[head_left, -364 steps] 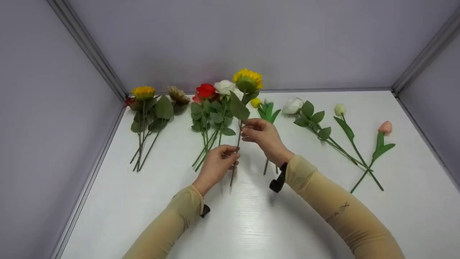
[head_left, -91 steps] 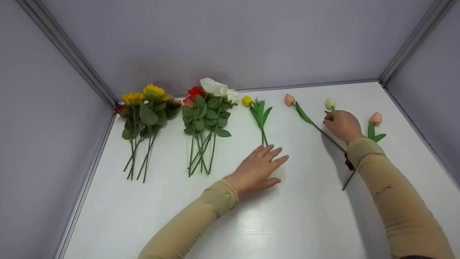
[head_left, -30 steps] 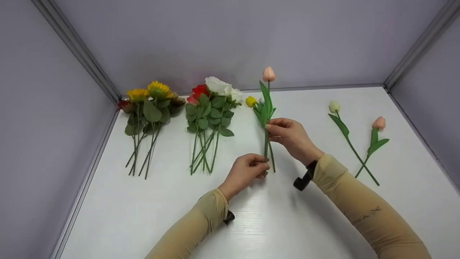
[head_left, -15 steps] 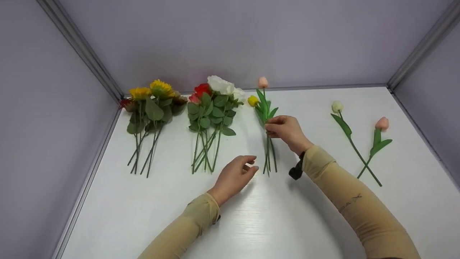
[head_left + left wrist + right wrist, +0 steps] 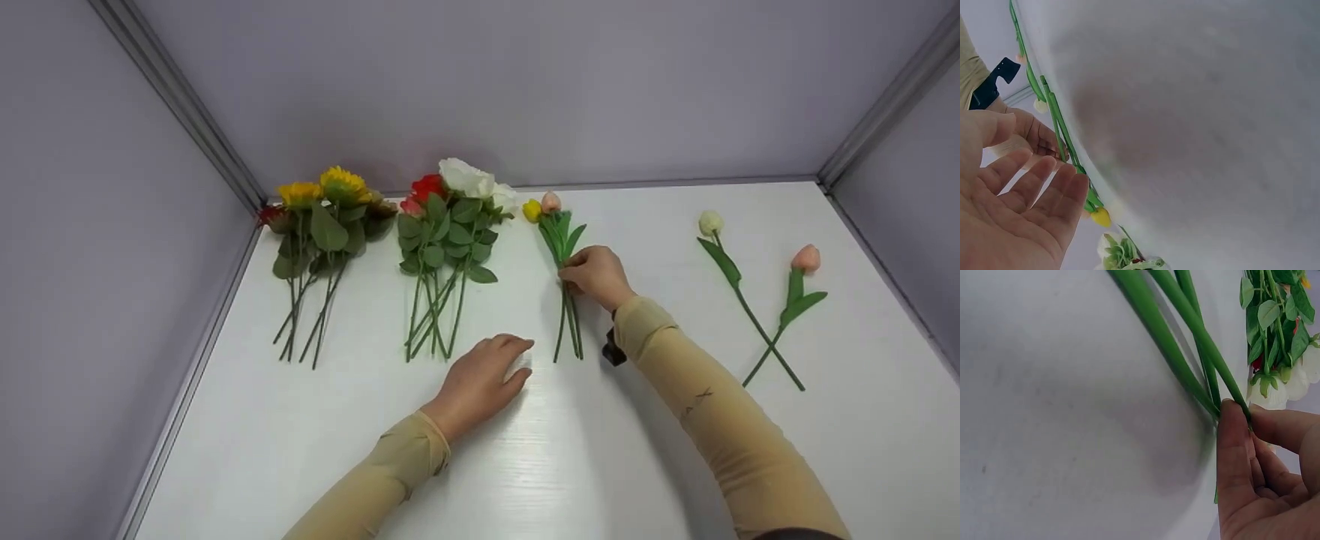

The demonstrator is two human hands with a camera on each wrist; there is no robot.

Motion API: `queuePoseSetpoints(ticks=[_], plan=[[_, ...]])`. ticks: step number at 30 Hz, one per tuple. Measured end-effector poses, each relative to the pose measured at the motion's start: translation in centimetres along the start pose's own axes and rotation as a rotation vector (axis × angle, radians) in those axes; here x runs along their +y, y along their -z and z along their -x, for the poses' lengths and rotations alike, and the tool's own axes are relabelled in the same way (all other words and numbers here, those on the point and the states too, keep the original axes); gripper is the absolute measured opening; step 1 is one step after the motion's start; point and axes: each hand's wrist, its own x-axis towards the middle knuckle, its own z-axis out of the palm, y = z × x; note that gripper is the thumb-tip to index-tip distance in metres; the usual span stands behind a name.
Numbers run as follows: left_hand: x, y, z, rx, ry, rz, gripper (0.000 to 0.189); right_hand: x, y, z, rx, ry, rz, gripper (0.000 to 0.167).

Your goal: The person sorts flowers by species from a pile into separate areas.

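Note:
My right hand [image 5: 598, 274] pinches the stem of a pink tulip [image 5: 551, 201] between thumb and forefinger, just below the leaves. That tulip lies beside a yellow tulip [image 5: 532, 211], and their green stems [image 5: 1154, 323] run close together on the white table. In the right wrist view, the thumb and forefinger [image 5: 1234, 439] meet on one stem while others pass right behind. Left of these stems, my left hand [image 5: 480, 382] hovers low over the table with relaxed fingers and nothing in them. The left wrist view shows its palm [image 5: 1010, 225] with fingers slightly bent.
Sunflowers [image 5: 345, 186] and darker blooms lie in a group at the far left. Red and white roses [image 5: 466, 178] form another group beside them. On the right, a cream tulip [image 5: 710, 223] and another pink tulip [image 5: 806, 259] cross stems. Grey walls [image 5: 525, 90] enclose the table.
The sunflower and white rose have joined the left and middle groups. Most recently, the pink tulip came down beside the yellow one; my left hand released its stem and drew away left.

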Motion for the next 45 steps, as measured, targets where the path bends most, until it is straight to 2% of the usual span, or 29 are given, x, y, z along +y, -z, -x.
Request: queuePoseSetpoints(ticks=[5, 9, 14, 18, 23, 27, 32, 37, 41, 45], plan=[[0.5, 0.3, -0.5, -0.014, -0.024, -0.015, 0.042, 0.5, 1.3, 0.4, 0.01, 0.011, -0.003, 0.027], [1.3, 0.5, -1.1, -0.039, -0.093, -0.096, 0.049, 1.2, 3.6, 0.9, 0.037, 0.025, 0.005, 0.03], [3.0, 0.1, -2.5, -0.075, -0.248, -0.278, 0.059, 2.9, 8.2, 1.7, 0.099, 0.024, 0.03, 0.032], [4.8, -0.5, -3.8, -0.099, -0.347, -0.353, 0.065, 4.9, 12.5, 2.6, 0.167, 0.017, 0.086, 0.035], [7.4, -1.5, -5.4, -0.128, -0.411, -0.385, 0.07, 7.6, 17.3, 4.1, 0.212, 0.004, 0.195, 0.038], [9.4, -2.5, -6.5, -0.153, -0.434, -0.408, 0.072, 9.4, 19.7, 5.5, 0.193, -0.009, 0.298, 0.039], [11.6, -3.7, -7.6, -0.167, -0.466, -0.438, 0.073, 10.9, 21.3, 7.0, 0.12, -0.029, 0.387, 0.04], [13.1, -5.1, -8.4, -0.175, -0.492, -0.454, 0.072, 12.1, 21.3, 7.4, 0.099, -0.054, 0.403, 0.038], [13.6, -5.8, -8.4, -0.201, -0.495, -0.445, 0.072, 12.5, 20.5, 7.2, 0.092, -0.052, 0.446, 0.035], [13.6, -6.0, -8.3, -0.215, -0.499, -0.434, 0.071, 12.7, 20.3, 7.0, 0.088, -0.044, 0.483, 0.032]])
